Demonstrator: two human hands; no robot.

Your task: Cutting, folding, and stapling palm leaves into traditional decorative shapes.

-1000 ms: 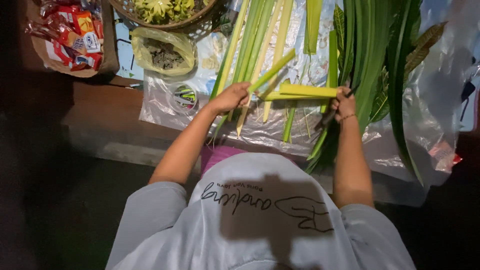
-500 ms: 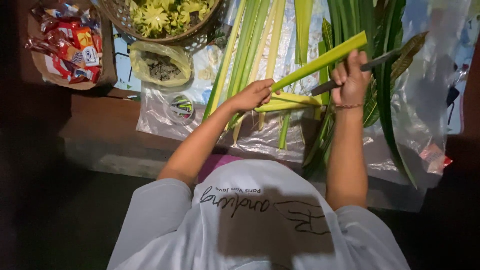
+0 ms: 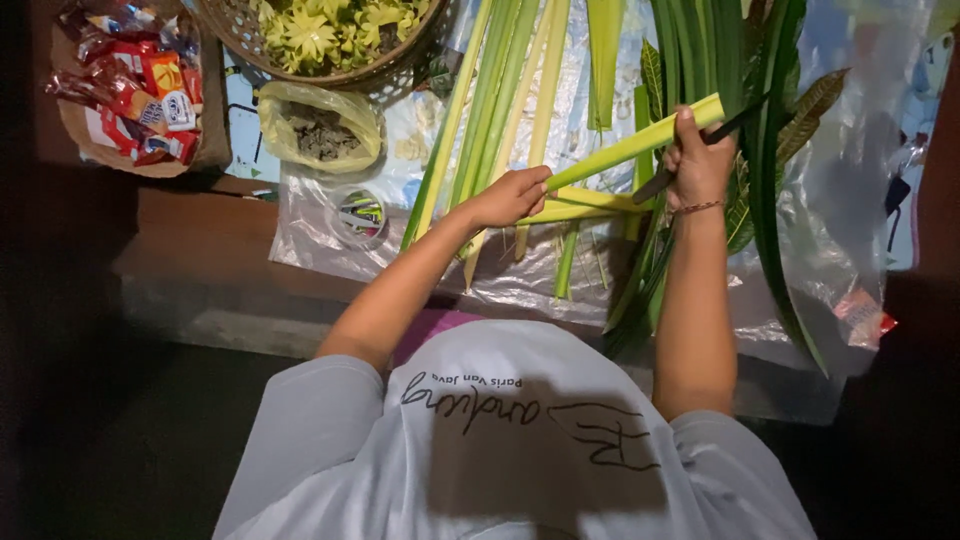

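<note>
With our left hand (image 3: 510, 197) pinching one end of a pale green leaf strip (image 3: 635, 145) and our right hand (image 3: 697, 165) gripping the other end plus a dark knife (image 3: 700, 148) above the tabletop (image 3: 215, 235), trimming seems underway, many long leaves (image 3: 500, 90) untouched.

Pale green leaf strip (image 3: 630, 147) is slanting up to the right, gripped at both ends. Dark knife (image 3: 700, 148) is lying tilted against strip's right end, blade pointing up-right, handle down-left.
</note>
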